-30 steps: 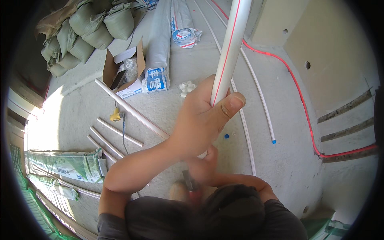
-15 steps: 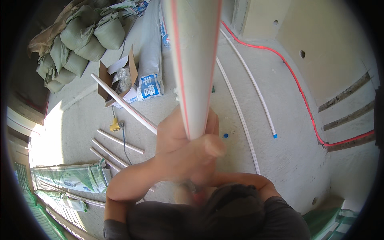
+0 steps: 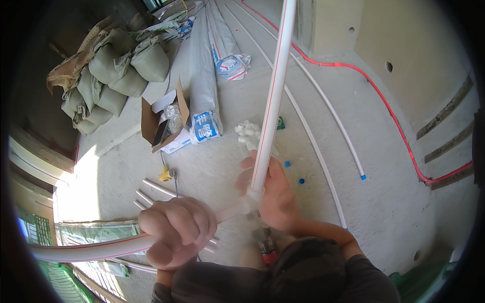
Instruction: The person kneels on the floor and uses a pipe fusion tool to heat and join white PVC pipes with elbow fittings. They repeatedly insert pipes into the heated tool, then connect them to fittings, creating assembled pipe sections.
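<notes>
My left hand (image 3: 179, 230) is wrapped round a white plastic pipe with a red stripe (image 3: 108, 249), which runs off to the left. Upward through the middle stands a second white red-striped pipe (image 3: 275, 91). My right hand (image 3: 278, 197) closes round its lower end from behind, fingertips showing on its left side. Both pipes meet at a pale pipe fitting (image 3: 252, 199) between my hands, slightly blurred. Just below the fitting is a metal tool with a red part (image 3: 268, 247), partly hidden by my dark cap.
White fittings (image 3: 247, 132) lie in a clear bag ahead, near blue caps (image 3: 301, 181). Long pipes (image 3: 323, 101) and a red conduit (image 3: 376, 93) run along the right. An open carton (image 3: 164, 123), wrapped pipe bundles (image 3: 204, 76), sacks (image 3: 126, 78) and a yellow plug (image 3: 165, 173) are left.
My hands have separated: the left moved left and down along its pipe. The striped pipe that pointed up toward the camera now leans away to the right, uncovering the bag of fittings.
</notes>
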